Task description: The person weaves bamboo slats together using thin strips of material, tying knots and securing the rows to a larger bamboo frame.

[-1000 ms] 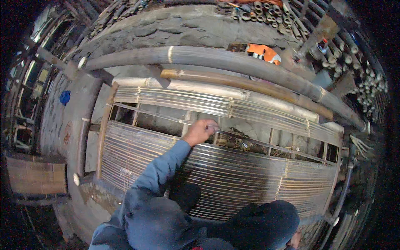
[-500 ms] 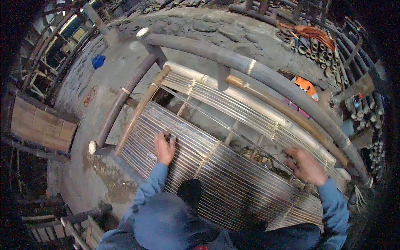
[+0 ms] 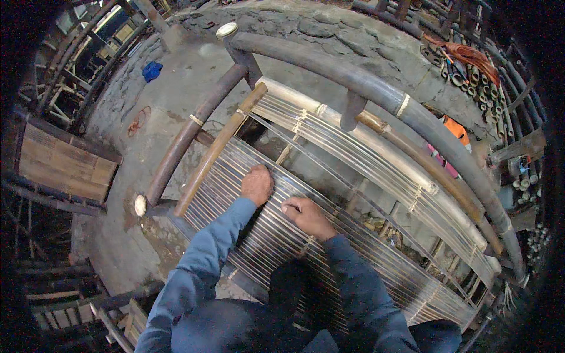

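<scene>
Before me is a bamboo bench (image 3: 294, 56) with a seat of thin slats (image 3: 235, 188) tied by pale bindings. My left hand (image 3: 258, 185) is curled closed over the slats, close to the inner edge of the seat; its fingertips are hidden. Just to the right and a little nearer, my right hand (image 3: 307, 216) has its thumb and fingers pressed together above the slats. Whatever either hand may grip is too small or covered to make out. Beyond the hands, a long thin bamboo strip (image 3: 329, 173) runs along the gap between the seat and the farther slats (image 3: 353, 156).
A thick dark bamboo rail (image 3: 329, 67) curves along the bench's far side. Another bamboo seat (image 3: 59, 165) stands at left. Far right lie cut bamboo poles (image 3: 477, 88) and an orange item (image 3: 456, 130). A blue object (image 3: 152, 71) rests on the floor.
My right hand has moved far left, from the right end of the gap to beside my left hand. The left hand has shifted slightly right and farther away, and its fingers have closed.
</scene>
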Tool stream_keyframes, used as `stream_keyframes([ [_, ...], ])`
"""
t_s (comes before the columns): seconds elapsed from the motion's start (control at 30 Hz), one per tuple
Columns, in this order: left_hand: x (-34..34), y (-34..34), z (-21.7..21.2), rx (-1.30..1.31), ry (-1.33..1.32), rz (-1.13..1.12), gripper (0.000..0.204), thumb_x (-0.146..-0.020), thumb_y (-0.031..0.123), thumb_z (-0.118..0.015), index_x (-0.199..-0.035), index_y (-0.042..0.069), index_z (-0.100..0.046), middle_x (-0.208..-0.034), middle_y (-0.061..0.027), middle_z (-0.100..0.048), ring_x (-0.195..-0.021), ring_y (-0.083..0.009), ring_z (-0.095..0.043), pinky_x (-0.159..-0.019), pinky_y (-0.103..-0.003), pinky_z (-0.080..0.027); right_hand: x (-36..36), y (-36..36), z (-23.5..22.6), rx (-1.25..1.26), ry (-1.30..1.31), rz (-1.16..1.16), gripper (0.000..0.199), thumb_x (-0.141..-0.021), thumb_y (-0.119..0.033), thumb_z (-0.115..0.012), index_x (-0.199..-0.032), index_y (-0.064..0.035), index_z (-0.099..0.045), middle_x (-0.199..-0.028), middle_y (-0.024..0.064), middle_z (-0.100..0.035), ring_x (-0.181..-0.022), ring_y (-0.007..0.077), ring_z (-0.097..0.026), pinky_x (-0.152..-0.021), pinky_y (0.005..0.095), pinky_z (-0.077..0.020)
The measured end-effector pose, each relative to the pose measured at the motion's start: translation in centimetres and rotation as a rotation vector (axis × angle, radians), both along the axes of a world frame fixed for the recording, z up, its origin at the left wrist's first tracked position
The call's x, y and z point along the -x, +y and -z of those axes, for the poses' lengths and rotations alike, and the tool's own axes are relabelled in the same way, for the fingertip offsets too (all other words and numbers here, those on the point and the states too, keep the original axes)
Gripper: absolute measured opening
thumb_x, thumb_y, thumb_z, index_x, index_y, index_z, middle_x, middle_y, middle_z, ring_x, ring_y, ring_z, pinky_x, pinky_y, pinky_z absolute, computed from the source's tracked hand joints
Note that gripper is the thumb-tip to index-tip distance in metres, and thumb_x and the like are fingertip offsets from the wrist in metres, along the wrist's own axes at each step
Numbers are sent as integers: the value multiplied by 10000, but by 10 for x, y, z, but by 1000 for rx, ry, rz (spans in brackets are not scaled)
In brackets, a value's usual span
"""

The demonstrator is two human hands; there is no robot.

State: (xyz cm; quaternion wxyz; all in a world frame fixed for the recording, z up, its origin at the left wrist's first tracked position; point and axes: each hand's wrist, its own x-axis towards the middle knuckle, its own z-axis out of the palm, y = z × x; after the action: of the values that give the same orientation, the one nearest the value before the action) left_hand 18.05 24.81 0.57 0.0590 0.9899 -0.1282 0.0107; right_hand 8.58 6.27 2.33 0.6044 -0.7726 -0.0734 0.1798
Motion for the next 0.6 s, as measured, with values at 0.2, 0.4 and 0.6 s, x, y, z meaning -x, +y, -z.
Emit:
stream_keyframes([
  [0.2,80,-8,-45,1091,1180,-17,121,-914,121,-593,-829,35,-584,-653,-15,-569,-542,-111,-552,-448,-258,-430,-30,18,32,-985,757,335,308,-1012,-277,-563,-1125,4,-620,-1010,146,-695,-908,196,-657,-807,333,-542],
  [0.4,96,16,-55,900,454,142,143,-939,135,-608,-1024,21,-621,-893,-64,-642,-877,-200,-648,-827,-326,-518,-10,-32,11,-562,238,551,171,-969,-121,-550,-973,-31,-696,-691,-56,-512,-545,45,-402,-503,235,-363],
  [0.6,6,-19,-33,634,59,533,311,-917,258,-660,-1150,51,-666,-1127,-168,-659,-1138,-353,-575,-1003,-444,-421,-1,-49,-11,-282,159,450,198,-897,-56,-504,-886,-40,-701,-624,-90,-448,-536,28,-352,-486,224,-255],
])
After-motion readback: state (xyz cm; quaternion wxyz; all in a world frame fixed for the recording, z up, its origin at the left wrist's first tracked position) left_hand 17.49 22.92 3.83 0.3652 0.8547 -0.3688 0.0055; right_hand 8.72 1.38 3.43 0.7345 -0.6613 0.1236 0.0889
